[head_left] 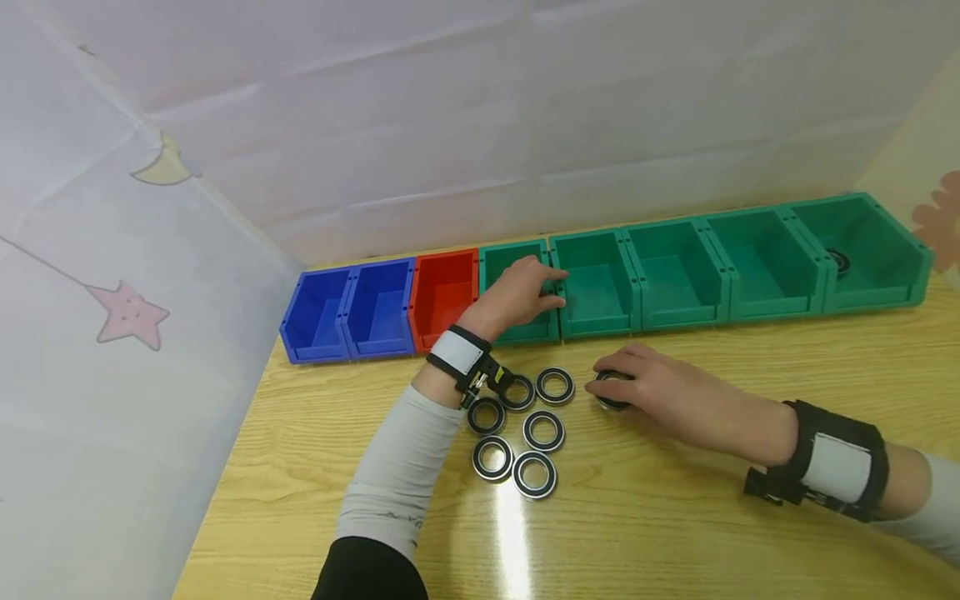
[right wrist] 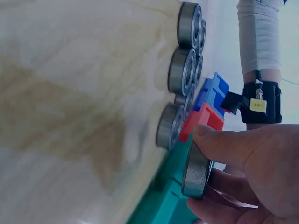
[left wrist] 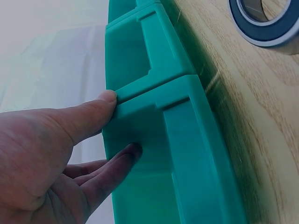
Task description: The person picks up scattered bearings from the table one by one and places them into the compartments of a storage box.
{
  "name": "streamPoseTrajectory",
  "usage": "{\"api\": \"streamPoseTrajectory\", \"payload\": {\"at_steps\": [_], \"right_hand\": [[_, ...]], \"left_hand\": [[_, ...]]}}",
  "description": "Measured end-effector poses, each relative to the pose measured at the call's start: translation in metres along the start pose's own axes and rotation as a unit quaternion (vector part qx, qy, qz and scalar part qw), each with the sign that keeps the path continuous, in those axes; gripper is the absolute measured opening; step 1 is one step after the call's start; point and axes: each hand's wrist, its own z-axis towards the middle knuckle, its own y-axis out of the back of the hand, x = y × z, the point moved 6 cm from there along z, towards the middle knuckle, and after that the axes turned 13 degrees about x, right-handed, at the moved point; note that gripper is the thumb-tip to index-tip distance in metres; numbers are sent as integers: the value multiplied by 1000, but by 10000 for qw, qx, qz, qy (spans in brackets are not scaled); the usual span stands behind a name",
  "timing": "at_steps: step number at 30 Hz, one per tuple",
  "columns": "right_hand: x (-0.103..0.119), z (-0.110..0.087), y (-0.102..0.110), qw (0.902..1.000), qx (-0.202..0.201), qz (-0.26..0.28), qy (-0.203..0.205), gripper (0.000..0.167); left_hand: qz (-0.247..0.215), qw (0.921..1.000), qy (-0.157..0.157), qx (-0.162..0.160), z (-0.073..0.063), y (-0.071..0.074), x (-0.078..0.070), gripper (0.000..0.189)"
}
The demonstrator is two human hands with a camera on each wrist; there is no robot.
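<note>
My left hand is over the row of green bins, thumb and fingers spread apart with nothing between them. In the left wrist view its thumb tip is at the rim of a green bin, and the fingers reach over that bin's opening. My right hand pinches a ball bearing between thumb and fingers, low over the table. From above, the hand partly covers this bearing. Left of it, several loose ball bearings lie flat on the wood, grouped near my left forearm.
Along the wall runs a row of bins: two blue bins, a red bin and several green ones. The rightmost green bin contains a bearing. The wooden table extends in front. Printed cloth hangs behind.
</note>
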Motion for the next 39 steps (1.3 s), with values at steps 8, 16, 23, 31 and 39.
{"api": "streamPoseTrajectory", "payload": {"at_steps": [8,16,23,31,39], "right_hand": [[-8,-4,13,9999,-103,-103,53,50],[-12,-4,18,9999,-43,-40,-95,50],[-16,-3,22,9997,-48,-159,-158,50],[-22,-5,28,9993,-45,-259,-273,49],[-27,-5,35,9991,-235,-261,-236,49]], "left_hand": [[-53,9999,-69,-75,0,0,0,50],[-57,9998,-117,-132,1,0,-1,50],[-70,9997,-168,-177,0,1,0,49],[-89,9997,-158,-162,1,1,-1,49],[-121,9996,-187,-189,1,2,-2,50]]}}
